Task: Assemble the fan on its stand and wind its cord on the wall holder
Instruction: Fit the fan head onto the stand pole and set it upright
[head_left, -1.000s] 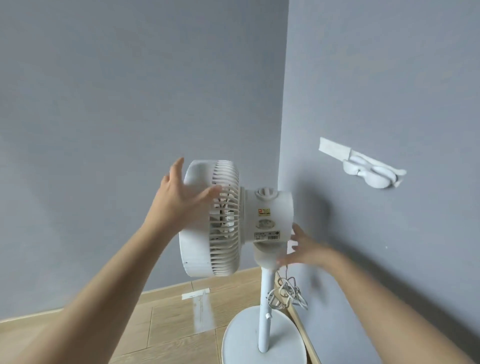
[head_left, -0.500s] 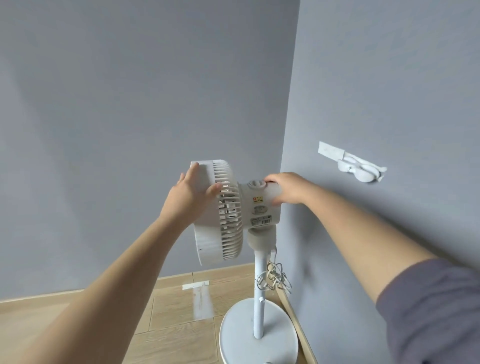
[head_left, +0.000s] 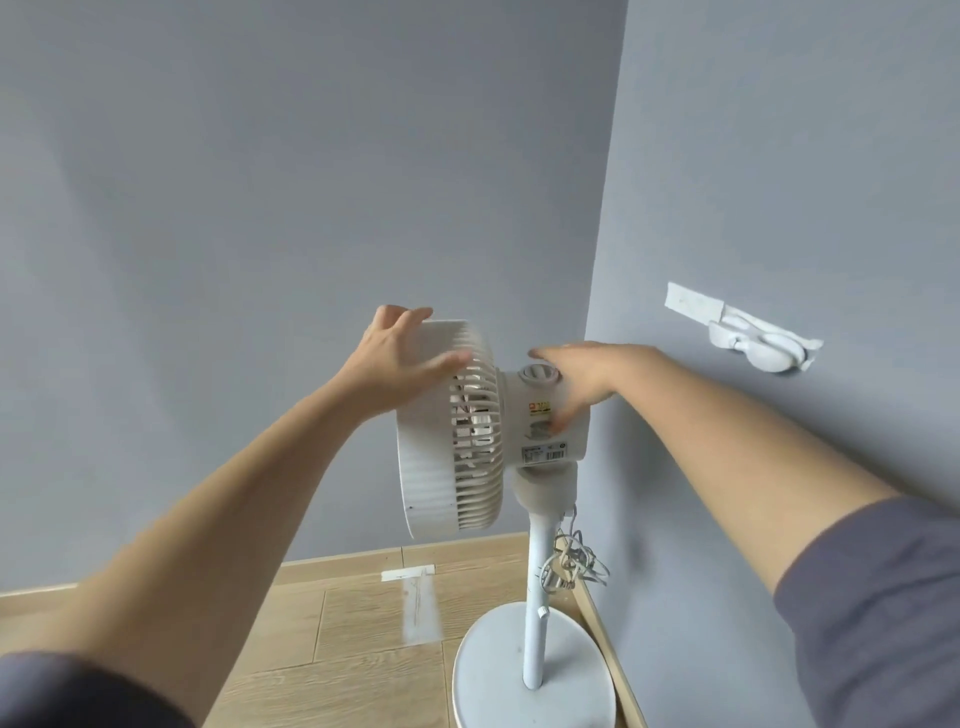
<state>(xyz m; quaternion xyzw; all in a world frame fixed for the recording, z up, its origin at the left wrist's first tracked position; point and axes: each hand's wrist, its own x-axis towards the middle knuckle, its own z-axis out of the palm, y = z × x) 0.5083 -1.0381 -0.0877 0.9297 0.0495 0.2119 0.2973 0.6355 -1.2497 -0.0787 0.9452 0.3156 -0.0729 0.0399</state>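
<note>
White plastic fan (head_left: 452, 431) sits atop its slim white pole stand (head_left: 537, 597) in the corner of two grey-blue walls (head_left: 260, 208), round base on the pale wood-plank floor (head_left: 337, 649). Left hand (head_left: 400, 358), fingers spread, cups the grille rim; right hand (head_left: 582, 379) lies spread over the motor housing (cord (head_left: 571, 566) bundled beside the pole). White wall holder (head_left: 758, 345) hangs right.

Grey walls (head_left: 260, 208) meet at a corner. Wood-plank floor (head_left: 337, 649) carries a white tape mark (head_left: 415, 597). Wooden skirting (head_left: 337, 561) along the wall base.

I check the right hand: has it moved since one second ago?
Yes. The right hand rose from beside the pole to the motor housing.
</note>
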